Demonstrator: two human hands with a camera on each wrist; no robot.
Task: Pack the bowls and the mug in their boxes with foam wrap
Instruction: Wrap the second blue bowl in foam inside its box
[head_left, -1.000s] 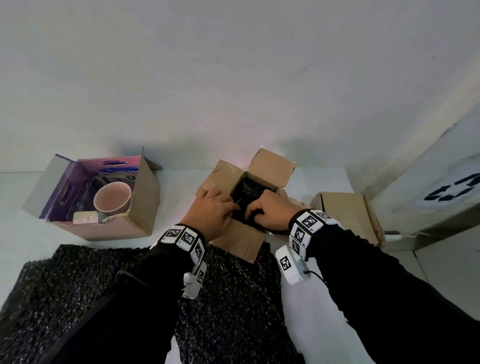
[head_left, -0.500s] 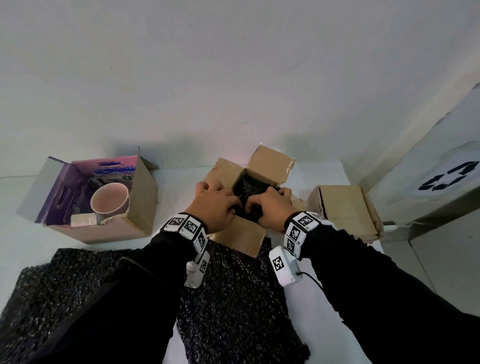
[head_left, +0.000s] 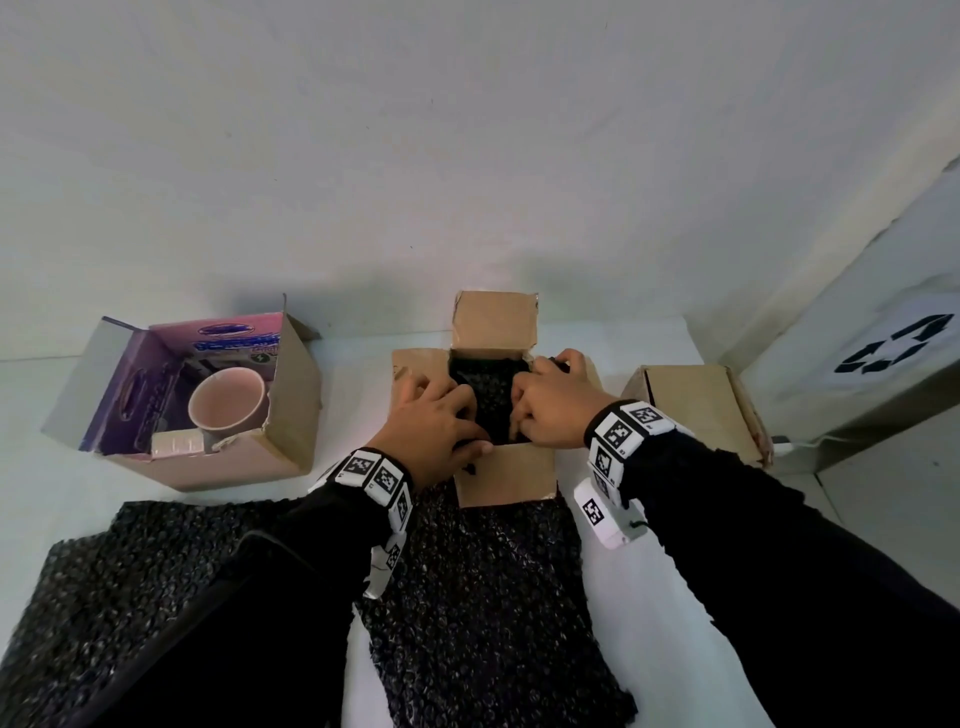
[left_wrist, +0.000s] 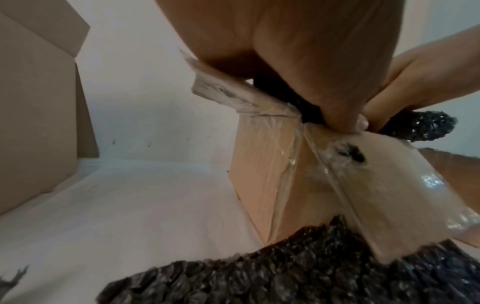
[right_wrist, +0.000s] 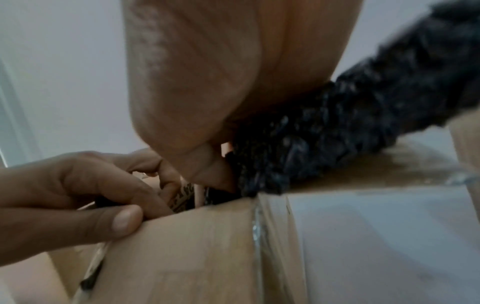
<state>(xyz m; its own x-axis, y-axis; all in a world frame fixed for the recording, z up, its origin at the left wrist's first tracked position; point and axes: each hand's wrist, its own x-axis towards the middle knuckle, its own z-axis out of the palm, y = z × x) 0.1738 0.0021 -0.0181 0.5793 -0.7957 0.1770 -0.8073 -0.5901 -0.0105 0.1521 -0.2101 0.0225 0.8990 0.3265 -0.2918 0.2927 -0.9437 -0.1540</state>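
Note:
An open brown cardboard box (head_left: 506, 475) stands in the middle of the table with a black foam-wrapped bundle (head_left: 488, 389) inside it. My left hand (head_left: 452, 421) curls over the box's left front corner; its thumb and fingers pinch a tuft of the foam wrap (left_wrist: 420, 127) there. My right hand (head_left: 530, 410) grips the wrap (right_wrist: 337, 133) at the box's right side, fingers curled down into it. What the wrap covers is hidden. A pink mug (head_left: 228, 400) sits unwrapped in a purple printed box (head_left: 291, 405) at the left.
A shut cardboard box (head_left: 696, 405) stands to the right of the open one. Two black foam sheets (head_left: 478, 597) (head_left: 114, 582) lie on the white table in front of me, partly under my sleeves. A white wall is close behind the boxes.
The middle box has turned from a diagonal to square with me. Both hands stayed on the wrapped bundle and have shifted towards the box's two sides.

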